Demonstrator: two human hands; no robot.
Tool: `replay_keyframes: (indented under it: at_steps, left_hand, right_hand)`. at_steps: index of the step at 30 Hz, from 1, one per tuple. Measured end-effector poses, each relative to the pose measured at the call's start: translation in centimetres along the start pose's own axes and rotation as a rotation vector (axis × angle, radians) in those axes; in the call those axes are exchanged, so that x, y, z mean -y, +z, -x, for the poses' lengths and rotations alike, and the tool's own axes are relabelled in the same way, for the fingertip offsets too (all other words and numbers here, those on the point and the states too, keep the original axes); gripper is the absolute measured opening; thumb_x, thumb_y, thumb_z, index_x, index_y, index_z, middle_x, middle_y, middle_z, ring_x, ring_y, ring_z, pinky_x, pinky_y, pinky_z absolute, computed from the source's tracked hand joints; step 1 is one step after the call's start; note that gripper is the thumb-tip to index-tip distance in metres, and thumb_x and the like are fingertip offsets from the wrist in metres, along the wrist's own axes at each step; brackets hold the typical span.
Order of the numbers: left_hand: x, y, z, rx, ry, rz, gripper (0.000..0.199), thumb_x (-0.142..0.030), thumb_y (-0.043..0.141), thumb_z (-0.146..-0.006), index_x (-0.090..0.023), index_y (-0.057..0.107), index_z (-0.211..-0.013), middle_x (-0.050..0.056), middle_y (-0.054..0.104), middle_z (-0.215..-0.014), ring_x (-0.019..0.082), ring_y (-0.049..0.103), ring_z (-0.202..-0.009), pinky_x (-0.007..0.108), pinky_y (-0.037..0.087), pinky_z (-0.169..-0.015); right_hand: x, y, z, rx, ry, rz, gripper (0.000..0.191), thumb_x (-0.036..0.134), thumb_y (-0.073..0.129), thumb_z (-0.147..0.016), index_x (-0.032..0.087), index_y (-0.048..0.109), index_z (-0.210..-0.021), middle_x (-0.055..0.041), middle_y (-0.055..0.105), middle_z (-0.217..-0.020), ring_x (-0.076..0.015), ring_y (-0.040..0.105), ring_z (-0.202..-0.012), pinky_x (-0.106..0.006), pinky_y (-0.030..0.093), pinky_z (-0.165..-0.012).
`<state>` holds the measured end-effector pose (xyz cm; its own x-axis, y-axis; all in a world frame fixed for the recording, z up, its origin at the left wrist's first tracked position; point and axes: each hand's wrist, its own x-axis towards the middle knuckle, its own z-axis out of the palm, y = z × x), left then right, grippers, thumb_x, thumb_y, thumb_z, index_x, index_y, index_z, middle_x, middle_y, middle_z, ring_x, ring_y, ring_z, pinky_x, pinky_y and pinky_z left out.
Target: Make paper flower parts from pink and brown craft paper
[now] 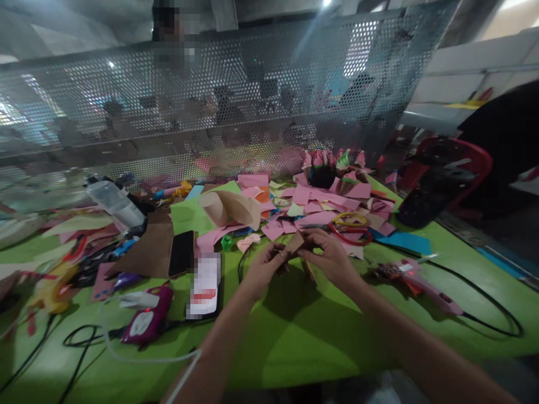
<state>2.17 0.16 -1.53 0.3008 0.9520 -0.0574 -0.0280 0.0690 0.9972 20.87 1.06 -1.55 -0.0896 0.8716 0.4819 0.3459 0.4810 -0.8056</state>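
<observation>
Above the green tabletop (295,342), both hands meet on a small brown piece of paper or foam (295,242). My left hand (266,265) pinches its left side. Closed on its right side is my right hand (330,255), and the fingertips are partly hidden. A narrow brown strip (310,273) shows just below the right fingers; I cannot tell whether it is part of the same piece. Scissors with red and yellow handles (351,224) lie just beyond my right hand. Farther right rests a pink glue gun (433,285) with its black cord.
Pink paper scraps (320,197) and a rolled tan sheet (229,209) lie behind the hands. To the left are a black phone (182,253), a lit phone (205,286), a purple device (149,317) and a yellow glue gun (54,286). A perforated metal screen (189,123) stands behind.
</observation>
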Motion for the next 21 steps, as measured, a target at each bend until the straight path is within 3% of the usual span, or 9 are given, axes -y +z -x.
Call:
replay_keyframes:
  at_steps: [7,13,21]
  left_hand:
    - [0.1,0.2,0.1,-0.055,0.192,-0.344,0.029,-0.042,0.065,-0.083,-0.022,0.061,-0.104,0.005,0.070,-0.102,0.021,0.063,-0.094,0.032,0.049,-0.083]
    - [0.2,0.0,0.0,-0.110,0.135,-0.420,0.026,-0.037,0.043,-0.095,-0.021,0.063,-0.099,0.003,0.067,-0.085,0.019,0.061,-0.082,0.031,0.047,-0.075]
    - [0.4,0.0,-0.2,-0.175,0.205,-0.555,0.021,-0.033,0.044,-0.093,-0.023,0.060,-0.084,0.003,0.061,-0.075,0.021,0.057,-0.078,0.031,0.045,-0.077]
  right_hand:
    - [0.3,0.4,0.3,0.025,-0.065,0.056,0.002,0.021,0.068,-0.079,0.021,0.069,-0.077,-0.0094,0.071,-0.099,-0.0260,0.066,-0.097,-0.037,0.052,-0.082]
    - [1.3,0.2,0.3,0.045,-0.050,0.032,0.007,0.028,0.068,-0.083,0.022,0.068,-0.079,-0.0076,0.070,-0.092,-0.0245,0.065,-0.093,-0.035,0.052,-0.077]
    - [1.0,0.3,0.3,-0.046,0.073,0.011,0.019,0.033,0.066,-0.079,0.022,0.057,-0.067,-0.0017,0.061,-0.071,-0.0181,0.056,-0.068,-0.030,0.043,-0.061]
